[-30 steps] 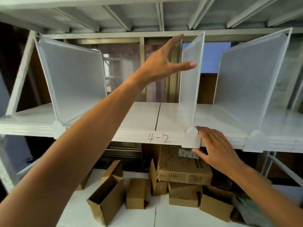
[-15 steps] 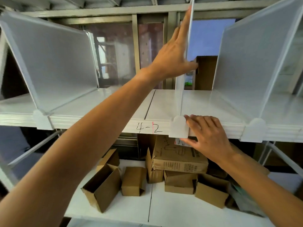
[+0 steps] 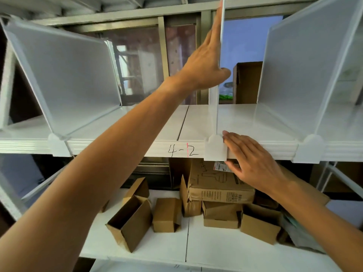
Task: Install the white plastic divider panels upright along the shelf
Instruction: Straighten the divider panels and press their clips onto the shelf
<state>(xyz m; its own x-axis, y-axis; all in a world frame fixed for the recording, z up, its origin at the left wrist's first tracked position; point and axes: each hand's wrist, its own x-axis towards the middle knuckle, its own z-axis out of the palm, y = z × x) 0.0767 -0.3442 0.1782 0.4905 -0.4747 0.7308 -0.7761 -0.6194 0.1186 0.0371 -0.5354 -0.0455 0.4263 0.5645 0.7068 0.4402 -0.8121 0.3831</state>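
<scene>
Three white plastic divider panels stand upright on the white shelf (image 3: 157, 130). The left panel (image 3: 64, 75) and the right panel (image 3: 298, 71) each end in a clip over the shelf's front lip. I see the middle panel (image 3: 213, 108) almost edge-on. My left hand (image 3: 206, 61) lies flat against its left face, fingers stretched up along it and thumb hooked over its front edge. My right hand (image 3: 251, 161) rests with spread fingers on the shelf lip, fingertips touching the right side of the middle panel's front clip (image 3: 215, 149).
"4-2" is handwritten on the shelf lip (image 3: 182, 151) left of the middle clip. The lower shelf (image 3: 176, 246) holds several cardboard boxes, one open (image 3: 129, 220), a larger one (image 3: 218, 183) stacked on others. A metal frame and a window lie behind the shelf.
The view has moved closer and slightly up. My left hand slid higher along the middle panel, which now stands straighter. My right hand stays at the front clip.
</scene>
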